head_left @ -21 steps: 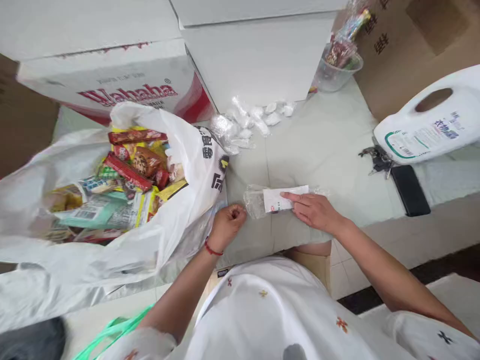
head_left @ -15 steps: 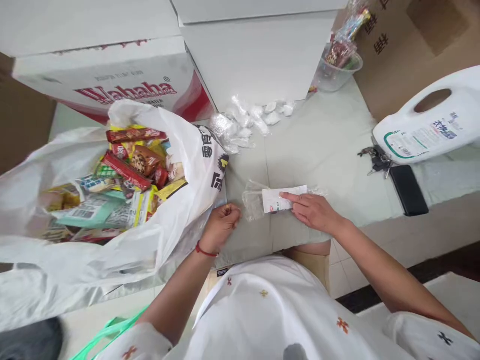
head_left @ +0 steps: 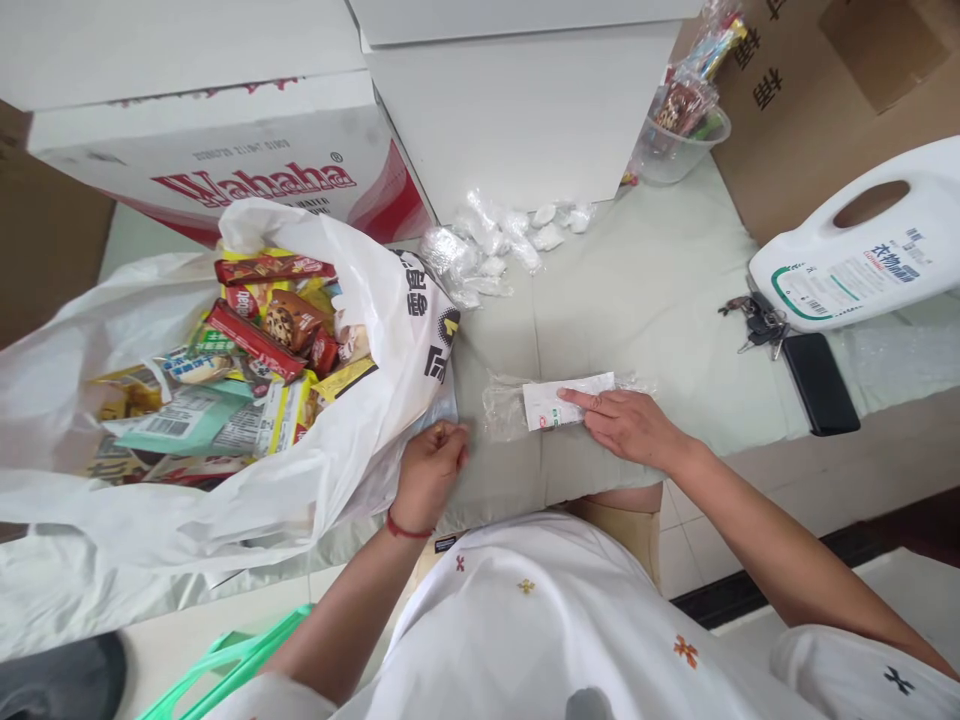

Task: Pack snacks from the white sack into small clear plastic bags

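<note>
My right hand [head_left: 628, 425] lies on a small white packet [head_left: 566, 398] with printing along its lower edge, its index finger stretched out on top. Beneath the packet is a crumpled clear plastic wrapper [head_left: 504, 408], flat on the table and showing at both ends. My left hand [head_left: 433, 468] is closed, thumb against curled fingers, beside the right side of a white plastic bag [head_left: 390, 380]. Whatever those fingers may hold is hidden. Clear plastic sheets [head_left: 448, 402] stick out between this hand and the bag. Many wrapped snacks [head_left: 255, 340] fill the bag's opening.
Several small clear-wrapped bundles [head_left: 487, 240] lie against a white box [head_left: 517, 120]. A red-and-white carton [head_left: 247, 160] stands behind the bag. To the right are a clear tub [head_left: 675, 155] of snacks, a white detergent jug [head_left: 855, 250], keys [head_left: 757, 320] and a black phone [head_left: 821, 385].
My left hand has shifted slightly left and down, closer to the bag and the clear sheets. The right hand stays on the packet, which has barely moved.
</note>
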The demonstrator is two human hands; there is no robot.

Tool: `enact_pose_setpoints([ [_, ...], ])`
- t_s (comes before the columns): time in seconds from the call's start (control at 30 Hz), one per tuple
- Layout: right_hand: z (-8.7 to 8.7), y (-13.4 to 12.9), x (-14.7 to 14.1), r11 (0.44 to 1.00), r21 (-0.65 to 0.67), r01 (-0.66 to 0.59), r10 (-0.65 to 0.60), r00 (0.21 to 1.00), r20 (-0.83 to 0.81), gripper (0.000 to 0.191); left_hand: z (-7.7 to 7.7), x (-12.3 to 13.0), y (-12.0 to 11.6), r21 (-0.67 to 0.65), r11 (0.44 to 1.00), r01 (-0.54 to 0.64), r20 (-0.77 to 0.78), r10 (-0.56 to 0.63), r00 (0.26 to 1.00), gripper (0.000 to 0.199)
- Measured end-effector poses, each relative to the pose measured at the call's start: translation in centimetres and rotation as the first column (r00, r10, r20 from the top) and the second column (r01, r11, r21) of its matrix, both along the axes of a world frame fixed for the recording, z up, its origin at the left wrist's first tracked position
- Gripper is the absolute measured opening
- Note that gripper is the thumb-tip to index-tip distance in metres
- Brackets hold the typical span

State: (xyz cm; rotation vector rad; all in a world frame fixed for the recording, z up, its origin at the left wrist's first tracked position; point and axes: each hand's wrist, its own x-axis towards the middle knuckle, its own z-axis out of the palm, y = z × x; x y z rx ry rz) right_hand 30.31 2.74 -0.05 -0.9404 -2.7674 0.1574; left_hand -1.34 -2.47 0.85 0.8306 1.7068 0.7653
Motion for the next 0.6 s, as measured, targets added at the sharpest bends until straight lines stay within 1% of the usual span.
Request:
enact_pose_setpoints([
  [0.07, 0.0, 0.1, 0.0, 1.0, -0.009, -0.004, 0.004, 1.0, -0.007, 0.033, 0.7, 0.1, -1.0, 0.169, 0.985, -0.021, -0.142, 0.045, 0.989, 0.028],
  [0.13, 0.0, 0.1, 0.1, 1.0, -0.024, -0.009, 0.009, 1.0, -0.019, 0.031, 1.5, 0.8, -1.2, 0.353, 0.934, 0.049, -0.269, 0.052, 0.962, 0.02],
  [0.17, -0.1, 0.1, 0.1, 0.999, -0.03, -0.012, 0.012, 1.0, -0.023, 0.031, 1.7, 1.3, -0.8, 0.438, 0.892, 0.111, -0.324, 0.041, 0.945, 0.026],
  [0.23, 0.0, 0.2, 0.1, 0.999, -0.033, -0.021, 0.02, 0.999, -0.025, 0.029, 1.6, 2.4, 0.9, 0.547, 0.802, 0.241, -0.394, -0.008, 0.919, 0.049],
  [0.27, 0.0, 0.2, 0.1, 0.999, -0.03, -0.025, 0.025, 0.999, -0.022, 0.029, 1.2, 2.9, 2.1, 0.566, 0.775, 0.281, -0.385, -0.053, 0.921, 0.06],
  [0.3, 0.1, 0.1, 0.1, 0.999, -0.023, -0.029, 0.029, 0.999, -0.017, 0.028, 0.7, 3.2, 3.4, 0.569, 0.767, 0.297, -0.345, -0.105, 0.933, 0.07],
  [0.33, 0.1, 0.1, 0.1, 0.999, -0.012, -0.03, 0.03, 0.999, -0.012, 0.028, 0.0, 3.4, 4.6, 0.559, 0.775, 0.296, -0.286, -0.155, 0.946, 0.077],
  [0.37, 0.2, 0.1, 0.1, 1.0, -0.001, -0.03, 0.03, 1.0, -0.007, 0.029, -0.8, 3.4, 5.7, 0.535, 0.794, 0.29, -0.218, -0.202, 0.955, 0.079],
  [0.4, 0.2, 0.1, 0.1, 0.999, 0.011, -0.033, 0.033, 0.999, -0.003, 0.029, -1.5, 3.2, 6.6, 0.507, 0.811, 0.294, -0.147, -0.255, 0.956, 0.072],
  [0.43, 0.2, 0.0, 0.1, 0.999, 0.02, -0.036, 0.036, 0.999, 0.001, 0.029, -2.2, 2.9, 7.3, 0.483, 0.822, 0.301, -0.095, -0.292, 0.952, 0.057],
  [0.5, 0.3, 0.0, 0.0, 0.999, 0.036, -0.041, 0.041, 0.999, 0.008, 0.03, -3.0, 1.9, 7.7, 0.483, 0.827, 0.289, -0.059, -0.299, 0.952, 0.02],
  [0.53, 0.3, 0.1, 0.0, 0.998, 0.041, -0.041, 0.041, 0.999, 0.012, 0.031, -3.2, 1.3, 7.6, 0.499, 0.821, 0.277, -0.065, -0.284, 0.957, 0.006],
  [0.57, 0.3, 0.1, 0.0, 0.998, 0.044, -0.041, 0.04, 0.999, 0.014, 0.031, -3.2, 0.8, 7.3, 0.518, 0.813, 0.266, -0.082, -0.263, 0.961, 0.004],
  [0.6, 0.3, 0.2, 0.0, 0.998, 0.045, -0.039, 0.038, 0.999, 0.014, 0.032, -3.2, 0.3, 6.8, 0.53, 0.807, 0.261, -0.1, -0.246, 0.964, 0.009],
])
